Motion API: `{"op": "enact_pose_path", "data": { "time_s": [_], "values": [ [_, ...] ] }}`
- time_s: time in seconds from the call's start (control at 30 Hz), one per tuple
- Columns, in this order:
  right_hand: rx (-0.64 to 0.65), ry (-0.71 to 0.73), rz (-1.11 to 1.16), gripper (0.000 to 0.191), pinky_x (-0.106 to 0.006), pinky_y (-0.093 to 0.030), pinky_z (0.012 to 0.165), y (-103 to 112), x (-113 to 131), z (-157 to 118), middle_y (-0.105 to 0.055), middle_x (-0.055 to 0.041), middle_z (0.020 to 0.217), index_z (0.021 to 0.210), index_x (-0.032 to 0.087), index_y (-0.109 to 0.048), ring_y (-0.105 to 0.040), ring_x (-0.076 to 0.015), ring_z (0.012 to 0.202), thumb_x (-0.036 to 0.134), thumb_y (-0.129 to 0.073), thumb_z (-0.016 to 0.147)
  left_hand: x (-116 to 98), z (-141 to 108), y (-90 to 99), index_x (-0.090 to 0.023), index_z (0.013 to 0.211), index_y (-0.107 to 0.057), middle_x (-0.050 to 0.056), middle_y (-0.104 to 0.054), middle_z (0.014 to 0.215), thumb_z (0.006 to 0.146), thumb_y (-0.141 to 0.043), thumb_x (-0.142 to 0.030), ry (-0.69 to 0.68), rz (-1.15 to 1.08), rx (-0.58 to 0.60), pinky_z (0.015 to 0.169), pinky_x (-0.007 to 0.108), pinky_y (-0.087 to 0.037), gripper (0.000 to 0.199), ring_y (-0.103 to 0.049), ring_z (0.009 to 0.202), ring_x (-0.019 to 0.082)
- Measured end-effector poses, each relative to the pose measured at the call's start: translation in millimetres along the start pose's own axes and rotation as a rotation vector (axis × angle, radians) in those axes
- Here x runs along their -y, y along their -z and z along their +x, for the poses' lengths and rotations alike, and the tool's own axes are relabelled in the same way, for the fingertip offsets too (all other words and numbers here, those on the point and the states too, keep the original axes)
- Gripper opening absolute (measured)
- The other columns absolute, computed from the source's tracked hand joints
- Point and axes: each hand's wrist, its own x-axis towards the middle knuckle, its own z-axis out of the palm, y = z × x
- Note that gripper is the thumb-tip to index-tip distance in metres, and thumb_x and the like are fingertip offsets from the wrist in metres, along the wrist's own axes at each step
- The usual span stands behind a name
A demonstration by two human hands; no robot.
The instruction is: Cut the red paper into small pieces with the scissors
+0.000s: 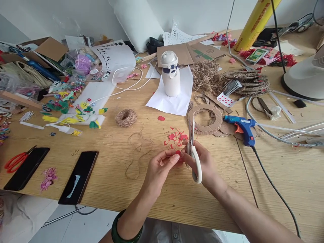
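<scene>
My left hand (162,167) pinches a small red piece of paper (178,153) between thumb and fingertips, low over the wooden table. White-handled scissors (196,162) are held in my right hand (205,163), blades pointing away from me and almost together. The fingertips of my right hand also reach the red piece. Just beyond my hands lie red paper scraps (177,137). A rounded red cutout (161,118) rests apart from them, farther back. To the right of the scraps is a corrugated cardboard ring (205,119).
A blue glue gun (241,128) lies right, its cable running to the front edge. A white bottle (171,76) stands on paper behind. Twine (126,117) sits left of the scraps. Two phones (79,177) and red-handled scissors (16,162) are at left. Craft clutter fills the back left.
</scene>
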Motion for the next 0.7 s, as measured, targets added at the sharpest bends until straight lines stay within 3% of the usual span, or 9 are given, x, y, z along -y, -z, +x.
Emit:
{"op": "enact_pose_path", "data": {
  "time_s": [0.23,0.4,0.53,0.7],
  "values": [
    [0.073,-0.057,-0.068,0.041,-0.025,-0.038,0.054,1,4,-1,-0.052,0.0043,0.065,0.097,0.017,-0.054,-0.047,-0.0118,0.057,0.041,-0.077,0.073,-2,5,2.6,-0.015,0.079,-0.072,0.005,-0.073,0.080,0.076,-0.076,-0.033,-0.054,0.015,-0.126,0.079,0.031,-0.055,0.019,-0.067,0.078,0.016],
    [0.246,-0.049,-0.197,0.040,-0.025,-0.033,0.052,1,5,-4,-0.048,0.0039,0.065,0.090,0.016,-0.056,-0.043,-0.0117,0.057,0.046,-0.076,0.074,-12,7,8.6,-0.016,0.079,-0.073,0.003,-0.072,0.081,0.071,-0.080,-0.032,-0.083,-0.059,-0.238,0.082,0.028,-0.053,0.019,-0.067,0.079,0.015],
    [0.314,-0.025,-0.234,0.042,-0.026,-0.032,0.055,-2,6,-9,-0.046,0.0029,0.069,0.092,0.014,-0.059,-0.040,-0.0123,0.063,0.048,-0.075,0.076,-15,6,5.1,-0.016,0.078,-0.075,0.003,-0.074,0.086,0.072,-0.080,-0.030,-0.085,-0.154,-0.237,0.086,0.028,-0.053,0.016,-0.068,0.081,0.014],
    [0.335,-0.006,-0.267,0.045,-0.026,-0.031,0.057,-4,3,-10,-0.045,0.0025,0.071,0.090,0.013,-0.059,-0.038,-0.0125,0.064,0.052,-0.074,0.076,-15,6,-1.9,-0.017,0.075,-0.074,0.002,-0.074,0.083,0.073,-0.079,-0.029,-0.099,-0.222,-0.219,0.080,0.025,-0.053,0.013,-0.066,0.073,0.010]
  ]
}}
